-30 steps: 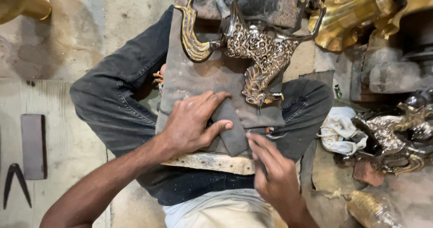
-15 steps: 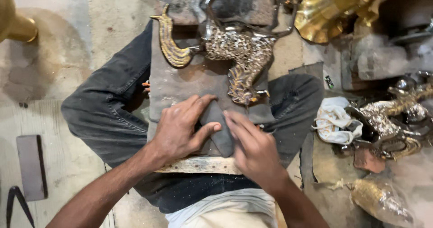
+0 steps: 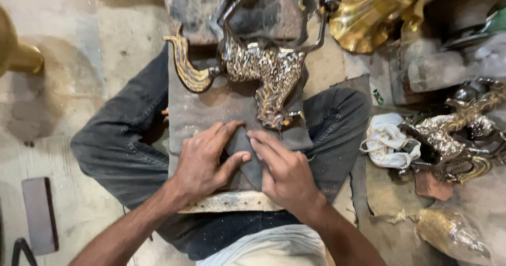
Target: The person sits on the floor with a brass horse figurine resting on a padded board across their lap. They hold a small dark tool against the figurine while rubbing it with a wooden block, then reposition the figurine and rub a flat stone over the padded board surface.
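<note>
I sit cross-legged in dark jeans with a grey cloth (image 3: 200, 113) spread over a wooden board (image 3: 232, 203) on my lap. An ornate brass animal figurine (image 3: 263, 71) with a curled tail lies on the cloth's far part. My left hand (image 3: 203, 160) rests flat on a folded flap of the cloth, fingers apart. My right hand (image 3: 282, 171) lies beside it, fingers pressing the same fold just below the figurine. The two hands touch at the fingertips.
To the right lie a crumpled white rag (image 3: 387, 142), another dark brass figurine (image 3: 453, 134) and a wrapped piece (image 3: 445, 232). Polished brass ware (image 3: 369, 13) is at the top right, a brass base (image 3: 18, 55) at the far left, a flat grey block (image 3: 39, 213) at lower left.
My right hand moved up from the board's near edge to the cloth fold beside my left hand. The view has shifted slightly.
</note>
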Demonstrator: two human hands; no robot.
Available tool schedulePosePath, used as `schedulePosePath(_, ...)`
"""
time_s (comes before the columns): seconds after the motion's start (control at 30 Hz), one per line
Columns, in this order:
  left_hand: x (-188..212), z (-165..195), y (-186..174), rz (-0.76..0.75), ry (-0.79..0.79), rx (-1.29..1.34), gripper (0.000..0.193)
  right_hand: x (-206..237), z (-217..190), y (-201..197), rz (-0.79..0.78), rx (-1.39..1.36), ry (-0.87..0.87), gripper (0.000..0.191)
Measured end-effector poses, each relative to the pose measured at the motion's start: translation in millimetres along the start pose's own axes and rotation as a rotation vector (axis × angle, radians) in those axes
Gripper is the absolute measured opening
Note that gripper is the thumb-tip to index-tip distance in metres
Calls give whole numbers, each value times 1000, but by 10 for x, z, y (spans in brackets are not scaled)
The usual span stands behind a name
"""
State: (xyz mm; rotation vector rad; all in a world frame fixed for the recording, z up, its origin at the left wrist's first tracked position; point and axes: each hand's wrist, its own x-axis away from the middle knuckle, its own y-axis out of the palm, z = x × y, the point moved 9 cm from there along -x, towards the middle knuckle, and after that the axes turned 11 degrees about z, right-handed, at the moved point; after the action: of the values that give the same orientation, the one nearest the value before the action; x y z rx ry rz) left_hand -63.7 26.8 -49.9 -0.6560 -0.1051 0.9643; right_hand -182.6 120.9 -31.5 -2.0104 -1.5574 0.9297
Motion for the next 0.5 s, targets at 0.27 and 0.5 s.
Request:
schedulePosePath(0.27,5,-4,12,-4,15,-2,58,255,-34,-206,11,26,-7,47)
schedulePosePath(0.5,3,55,-9,27,56,-2,59,91,51,-24,11,22,12,42)
